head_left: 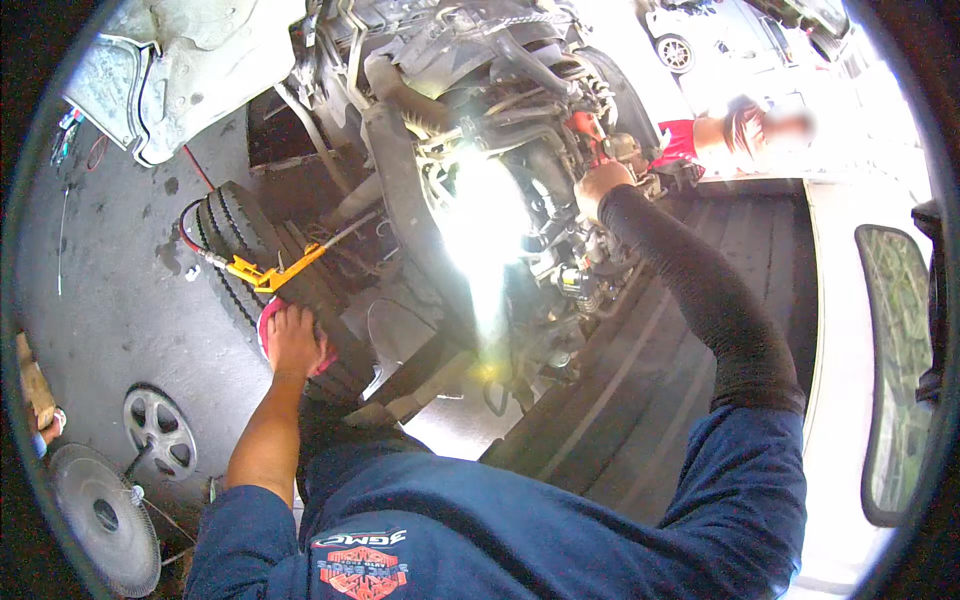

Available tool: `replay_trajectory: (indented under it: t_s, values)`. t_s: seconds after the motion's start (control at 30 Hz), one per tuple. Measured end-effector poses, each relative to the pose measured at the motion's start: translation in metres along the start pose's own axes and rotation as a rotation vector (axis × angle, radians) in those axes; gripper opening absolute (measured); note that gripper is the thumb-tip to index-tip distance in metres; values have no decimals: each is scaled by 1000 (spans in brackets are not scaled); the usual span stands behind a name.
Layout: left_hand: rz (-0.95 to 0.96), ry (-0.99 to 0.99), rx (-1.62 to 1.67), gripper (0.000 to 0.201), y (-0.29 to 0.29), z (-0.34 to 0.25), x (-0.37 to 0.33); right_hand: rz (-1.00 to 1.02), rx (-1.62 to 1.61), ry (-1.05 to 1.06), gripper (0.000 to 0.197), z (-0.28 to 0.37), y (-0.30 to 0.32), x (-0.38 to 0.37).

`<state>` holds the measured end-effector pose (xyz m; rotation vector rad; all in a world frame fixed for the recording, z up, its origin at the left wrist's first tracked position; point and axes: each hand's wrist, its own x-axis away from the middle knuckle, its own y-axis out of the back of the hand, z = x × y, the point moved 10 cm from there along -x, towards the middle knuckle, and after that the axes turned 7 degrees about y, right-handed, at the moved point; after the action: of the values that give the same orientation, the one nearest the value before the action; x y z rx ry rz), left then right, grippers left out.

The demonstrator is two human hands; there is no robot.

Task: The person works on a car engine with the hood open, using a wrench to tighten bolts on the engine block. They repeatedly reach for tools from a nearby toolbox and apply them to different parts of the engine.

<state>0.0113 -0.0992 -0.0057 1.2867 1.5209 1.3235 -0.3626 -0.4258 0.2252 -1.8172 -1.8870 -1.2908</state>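
My left hand (292,342) rests over a red cloth (268,322), its fingers bent onto it, on top of a black tyre (232,225). Just beyond that hand lies a yellow air gun (272,275) with a long thin nozzle and a red hose. Across the engine (545,170), my right hand (603,185) is closed among the parts at its right side, below a red-orange part (588,128). What the fingers hold there is hidden. A black sleeve covers my right forearm.
A person in red (680,143) leans in at the far right of the engine. Glare washes out the engine's middle. White panels (205,75) stand at the far left. A fan (105,515) and a spoked wheel (160,432) are at the lower left. A ribbed dark bed (640,390) lies right.
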Motion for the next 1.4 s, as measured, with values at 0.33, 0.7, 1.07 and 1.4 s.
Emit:
replay_trajectory:
  t_s: [0.33,0.7,1.07,1.4]
  values:
    - [-33,-21,20,39,5,-4,-5,-77,1,-103,27,-13,8,-7]
    - [67,17,33,41,0,0,-3,-243,-119,-94,22,-18,-34,51]
    - [-82,-60,158,32,19,-5,1,-347,-378,-209,26,-18,-84,87]
    - [-3,-353,1003,50,137,-223,-75,-182,-472,-163,28,-38,-9,38]
